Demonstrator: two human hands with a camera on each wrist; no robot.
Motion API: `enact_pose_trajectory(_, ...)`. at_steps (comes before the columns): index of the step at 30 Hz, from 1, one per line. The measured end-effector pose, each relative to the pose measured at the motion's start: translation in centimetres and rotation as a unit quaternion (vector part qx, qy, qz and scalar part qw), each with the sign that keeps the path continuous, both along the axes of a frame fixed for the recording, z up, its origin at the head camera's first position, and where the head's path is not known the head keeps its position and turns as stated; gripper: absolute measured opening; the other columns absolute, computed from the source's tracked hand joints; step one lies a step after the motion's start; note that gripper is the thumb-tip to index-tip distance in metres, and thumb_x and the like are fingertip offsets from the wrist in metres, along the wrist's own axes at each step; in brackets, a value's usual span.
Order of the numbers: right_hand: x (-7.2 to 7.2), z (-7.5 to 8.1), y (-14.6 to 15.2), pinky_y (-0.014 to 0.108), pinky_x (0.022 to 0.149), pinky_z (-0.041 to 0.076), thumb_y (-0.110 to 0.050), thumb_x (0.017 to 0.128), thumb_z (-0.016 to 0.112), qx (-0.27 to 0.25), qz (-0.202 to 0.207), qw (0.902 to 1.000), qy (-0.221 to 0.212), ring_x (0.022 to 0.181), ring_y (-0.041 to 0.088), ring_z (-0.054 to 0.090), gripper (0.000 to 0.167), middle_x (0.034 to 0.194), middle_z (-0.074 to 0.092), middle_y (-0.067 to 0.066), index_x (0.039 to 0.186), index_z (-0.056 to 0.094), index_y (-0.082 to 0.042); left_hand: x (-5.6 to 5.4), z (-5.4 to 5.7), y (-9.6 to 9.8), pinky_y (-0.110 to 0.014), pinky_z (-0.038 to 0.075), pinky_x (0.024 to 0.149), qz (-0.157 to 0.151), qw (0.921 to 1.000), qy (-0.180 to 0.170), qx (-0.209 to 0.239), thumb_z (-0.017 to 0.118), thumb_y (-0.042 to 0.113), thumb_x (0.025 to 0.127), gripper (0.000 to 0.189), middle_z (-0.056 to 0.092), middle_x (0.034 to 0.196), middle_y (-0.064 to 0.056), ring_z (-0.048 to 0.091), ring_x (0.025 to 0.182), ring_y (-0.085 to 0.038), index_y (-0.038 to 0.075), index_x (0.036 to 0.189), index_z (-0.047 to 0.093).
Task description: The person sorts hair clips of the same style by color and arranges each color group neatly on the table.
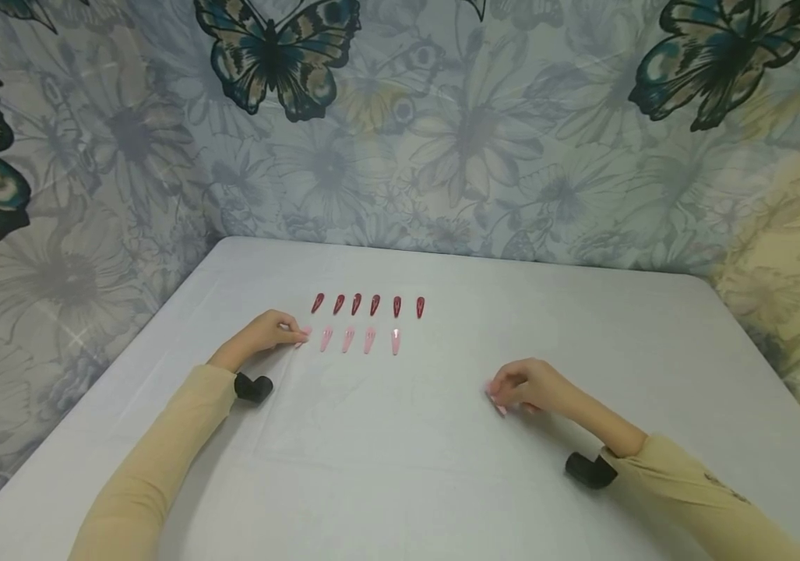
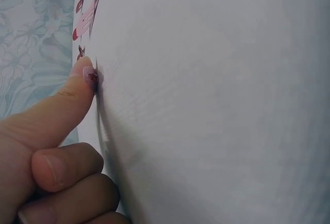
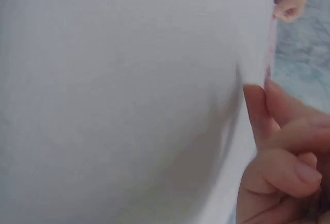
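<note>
Several red snap hair clips [image 1: 357, 304] lie in a row on the white table, and several pink hair clips [image 1: 348, 340] form a second row nearer the person. At the left end of the pink row, my left hand [image 1: 272, 330] pinches a pink hair clip [image 1: 306, 332] between thumb and forefinger, close over the table; the fingers cover part of it. Farther right, apart from both rows, my right hand [image 1: 534, 385] holds another pink hair clip [image 1: 491, 389] in its fingertips. In the right wrist view that clip is mostly hidden behind the fingers [image 3: 289, 105].
The white table [image 1: 385, 499] runs back to a wall hanging [image 1: 470, 179] with butterflies and flowers. Black wrist devices sit at the left cuff [image 1: 254, 389] and the right cuff [image 1: 590, 471], both low over the table.
</note>
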State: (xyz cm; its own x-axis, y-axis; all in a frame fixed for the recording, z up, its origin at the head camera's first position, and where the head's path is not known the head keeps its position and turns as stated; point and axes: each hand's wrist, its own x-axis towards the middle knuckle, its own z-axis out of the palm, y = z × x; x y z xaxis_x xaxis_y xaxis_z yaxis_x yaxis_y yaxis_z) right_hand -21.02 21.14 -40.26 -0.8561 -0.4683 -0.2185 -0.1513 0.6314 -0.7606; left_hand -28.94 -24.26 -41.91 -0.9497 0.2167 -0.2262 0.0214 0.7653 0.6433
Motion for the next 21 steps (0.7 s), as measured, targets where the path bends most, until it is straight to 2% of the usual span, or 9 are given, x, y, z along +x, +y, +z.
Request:
enact_pose_trajectory(4, -1.0, -0.1, -0.6, 0.022, 0.045, 0.034, -0.008, 0.087, 0.070, 0.013, -0.035, 0.9993, -0.004, 0.046, 0.007, 0.034, 0.010, 0.068, 0.062, -0.003, 0.094, 0.071, -0.001, -0.1, 0.0, 0.0, -0.025, 0.032, 0.055, 0.001, 1.0000, -0.007, -0.001, 0.069, 0.023, 0.091, 0.027, 0.038, 0.067, 0.004, 0.031, 0.055, -0.010, 0.009, 0.070, 0.060)
enact_pose_trajectory(9, -2.4, -0.1, -2.1, 0.022, 0.051, 0.035, -0.010, 0.085, 0.073, 0.028, -0.060, 0.9977, 0.008, 0.058, 0.011, 0.039, 0.009, 0.069, 0.061, -0.006, 0.092, 0.072, -0.004, -0.2, 0.1, 0.0, -0.025, 0.034, 0.056, 0.004, 1.0000, -0.002, -0.007, 0.070, 0.023, 0.091, 0.025, 0.041, 0.070, 0.003, 0.034, 0.057, -0.011, 0.006, 0.073, 0.062)
enact_pose_trajectory(16, -3.4, -0.4, -4.1, 0.022, 0.054, 0.037, -0.009, 0.084, 0.073, -0.027, -0.080, 0.9960, 0.031, 0.060, 0.011, 0.042, 0.013, 0.063, 0.054, -0.007, 0.092, 0.070, 0.001, -0.2, 0.1, 0.2, -0.024, 0.034, 0.056, -0.001, 0.9999, 0.013, -0.002, 0.071, 0.022, 0.090, 0.024, 0.042, 0.069, 0.003, 0.035, 0.057, -0.010, 0.003, 0.075, 0.064)
enact_pose_trajectory(21, -4.3, -1.1, -5.5, 0.023, 0.053, 0.037, -0.013, 0.085, 0.074, -0.048, -0.096, 0.9940, 0.015, 0.056, 0.009, 0.041, 0.018, 0.060, 0.054, -0.009, 0.096, 0.071, 0.001, 0.0, -0.2, 0.1, -0.023, 0.033, 0.053, -0.006, 0.9997, 0.022, -0.003, 0.070, 0.021, 0.091, 0.026, 0.039, 0.064, 0.005, 0.032, 0.052, -0.008, 0.005, 0.072, 0.061)
